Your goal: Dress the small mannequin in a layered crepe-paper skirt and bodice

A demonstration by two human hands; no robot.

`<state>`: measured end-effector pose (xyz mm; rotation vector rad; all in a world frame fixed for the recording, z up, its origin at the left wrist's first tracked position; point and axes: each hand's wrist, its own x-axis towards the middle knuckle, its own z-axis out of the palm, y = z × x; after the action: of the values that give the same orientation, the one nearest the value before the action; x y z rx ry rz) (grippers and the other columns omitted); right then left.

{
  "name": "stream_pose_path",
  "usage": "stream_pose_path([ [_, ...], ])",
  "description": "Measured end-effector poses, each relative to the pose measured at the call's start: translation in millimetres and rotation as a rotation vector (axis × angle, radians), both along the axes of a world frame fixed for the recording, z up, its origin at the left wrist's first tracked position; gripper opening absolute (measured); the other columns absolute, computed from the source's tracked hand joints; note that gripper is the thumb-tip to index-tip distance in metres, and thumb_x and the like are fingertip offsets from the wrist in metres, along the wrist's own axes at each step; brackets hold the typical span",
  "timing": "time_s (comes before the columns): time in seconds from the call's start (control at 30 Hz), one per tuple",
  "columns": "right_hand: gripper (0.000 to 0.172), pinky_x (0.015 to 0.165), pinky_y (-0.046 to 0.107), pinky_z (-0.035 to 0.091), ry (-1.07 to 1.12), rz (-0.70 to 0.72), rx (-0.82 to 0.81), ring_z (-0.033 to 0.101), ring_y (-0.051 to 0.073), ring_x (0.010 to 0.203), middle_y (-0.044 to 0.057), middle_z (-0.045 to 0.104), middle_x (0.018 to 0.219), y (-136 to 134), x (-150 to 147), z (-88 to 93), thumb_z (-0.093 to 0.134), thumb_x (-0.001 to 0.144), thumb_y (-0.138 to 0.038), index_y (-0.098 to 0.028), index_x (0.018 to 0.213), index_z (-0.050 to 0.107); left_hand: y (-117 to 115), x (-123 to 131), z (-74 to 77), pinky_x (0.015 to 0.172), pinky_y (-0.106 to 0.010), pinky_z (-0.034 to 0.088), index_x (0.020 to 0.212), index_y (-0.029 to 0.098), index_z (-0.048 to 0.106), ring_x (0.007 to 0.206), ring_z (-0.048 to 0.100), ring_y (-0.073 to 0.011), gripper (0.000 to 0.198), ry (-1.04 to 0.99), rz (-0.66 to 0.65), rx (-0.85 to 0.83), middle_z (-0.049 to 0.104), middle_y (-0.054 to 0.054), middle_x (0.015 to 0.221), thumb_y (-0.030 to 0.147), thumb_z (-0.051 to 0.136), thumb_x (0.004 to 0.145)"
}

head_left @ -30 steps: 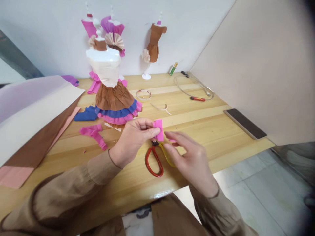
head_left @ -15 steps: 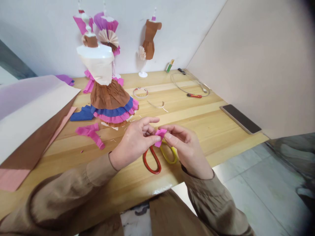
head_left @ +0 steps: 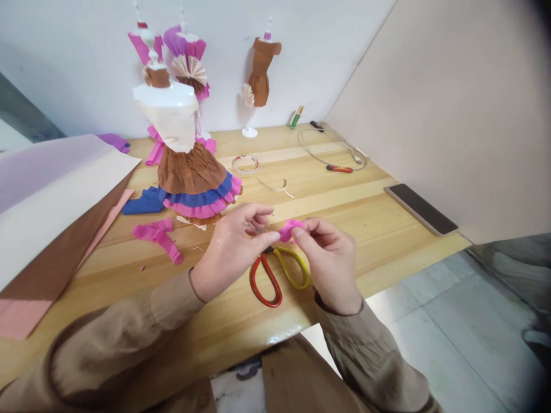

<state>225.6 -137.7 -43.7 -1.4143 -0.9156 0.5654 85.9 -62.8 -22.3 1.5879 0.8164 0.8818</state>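
A small piece of bright pink crepe paper point(head_left: 291, 230) is crumpled between the thumb and fingers of my right hand point(head_left: 333, 261). Close on its left, my left hand point(head_left: 235, 246) has its thumb stretched to the paper's edge and its index finger apart above; whether the thumb touches is hard to tell. Beneath both hands lie scissors with one red and one yellow handle point(head_left: 295, 269), their blades mostly hidden by my left hand. Left of the hands stands a white dress form point(head_left: 172, 97) with a cream top and a layered brown, blue and pink skirt point(head_left: 193, 172).
Pink strips point(head_left: 159, 238) and a folded blue piece point(head_left: 144, 202) lie at left, beside large paper sheets point(head_left: 64, 189). Farther back are a bracelet point(head_left: 245, 164), a smaller brown-dressed form point(head_left: 260, 74), a glue bottle point(head_left: 297, 117) and a cable point(head_left: 310, 152). A phone point(head_left: 422, 208) lies at right.
The pink paper has gone from a flat folded piece between both hands to a crumpled one in my right fingers. My left fingers have moved slightly left, away from it.
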Motion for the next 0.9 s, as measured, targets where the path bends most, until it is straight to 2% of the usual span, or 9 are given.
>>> stream_pose_path([
  [0.07, 0.016, 0.052, 0.025, 0.043, -0.203, -0.124, 0.035, 0.052, 0.011, 0.053, -0.002, 0.061, 0.06, -1, -2, -0.5, 0.068, 0.08, -0.028, -0.019, 0.068, 0.064, -2, -1, 2.5, 0.063, -0.025, 0.048, 0.077, 0.016, 0.072, 0.066, 0.061, -0.0131, 0.003, 0.017, -0.006, 0.038, 0.067, -0.002, 0.072, 0.017, 0.069, 0.076],
  [0.13, 0.014, 0.052, 0.026, 0.041, -0.443, -0.185, 0.081, 0.05, 0.01, 0.053, -0.003, 0.058, 0.059, -2, -4, -0.5, 0.066, 0.084, -0.026, -0.019, 0.072, 0.066, -6, -1, 3.3, 0.063, -0.025, 0.047, 0.072, 0.017, 0.073, 0.065, 0.061, -0.013, 0.013, 0.025, -0.061, 0.072, 0.069, -0.002, 0.07, 0.012, 0.063, 0.079],
  [0.2, 0.011, 0.053, 0.027, 0.042, -0.63, -0.193, 0.129, 0.05, 0.011, 0.054, -0.003, 0.058, 0.06, -4, -7, -0.6, 0.065, 0.086, -0.022, -0.02, 0.075, 0.067, -11, 0, 2.1, 0.069, -0.025, 0.048, 0.078, 0.019, 0.076, 0.072, 0.064, -0.0146, 0.018, 0.016, -0.101, 0.097, 0.072, -0.003, 0.077, 0.009, 0.061, 0.08],
  [0.3, 0.01, 0.053, 0.027, 0.044, -0.734, -0.175, 0.164, 0.051, 0.011, 0.055, -0.001, 0.06, 0.062, -5, -11, -1.0, 0.063, 0.088, -0.019, -0.021, 0.079, 0.067, -16, 1, -2.1, 0.074, -0.027, 0.049, 0.086, 0.02, 0.078, 0.08, 0.066, -0.0162, 0.022, -0.018, -0.122, 0.07, 0.073, -0.004, 0.085, 0.011, 0.058, 0.084],
  [0.5, 0.007, 0.055, 0.029, 0.047, -0.678, -0.1, 0.197, 0.056, 0.013, 0.06, 0.0, 0.063, 0.068, -6, -13, -0.3, 0.064, 0.088, -0.018, -0.021, 0.089, 0.07, -18, 2, -11.6, 0.079, -0.027, 0.051, 0.089, 0.02, 0.077, 0.084, 0.066, -0.0161, 0.02, -0.09, -0.089, 0.002, 0.072, -0.004, 0.088, 0.011, 0.061, 0.081],
  [0.6, 0.016, 0.059, 0.03, 0.048, -0.638, -0.022, 0.219, 0.059, 0.015, 0.065, 0.002, 0.065, 0.073, -9, -14, 2.2, 0.061, 0.087, -0.013, -0.019, 0.098, 0.071, -17, 3, -13.5, 0.077, -0.028, 0.053, 0.089, 0.018, 0.075, 0.081, 0.065, -0.0155, 0.017, -0.143, -0.078, -0.102, 0.07, -0.004, 0.087, 0.012, 0.064, 0.076],
  [0.73, 0.026, 0.063, 0.03, 0.049, -0.525, 0.102, 0.192, 0.061, 0.015, 0.072, 0.004, 0.065, 0.08, -15, -16, 7.7, 0.052, 0.091, -0.01, -0.019, 0.105, 0.072, -15, 5, -12.3, 0.072, -0.025, 0.053, 0.078, 0.016, 0.069, 0.073, 0.063, -0.0122, 0.012, -0.242, -0.039, -0.264, 0.066, -0.001, 0.077, 0.016, 0.076, 0.069],
  [0.9, 0.034, 0.065, 0.028, 0.049, -0.384, 0.231, 0.184, 0.06, 0.014, 0.074, 0.002, 0.062, 0.081, -18, -17, 9.2, 0.048, 0.094, -0.012, -0.023, 0.116, 0.071, -11, 5, -15.7, 0.066, -0.022, 0.051, 0.074, 0.017, 0.068, 0.066, 0.062, -0.0103, 0.014, -0.393, -0.09, -0.362, 0.067, 0.001, 0.069, 0.023, 0.08, 0.071],
])
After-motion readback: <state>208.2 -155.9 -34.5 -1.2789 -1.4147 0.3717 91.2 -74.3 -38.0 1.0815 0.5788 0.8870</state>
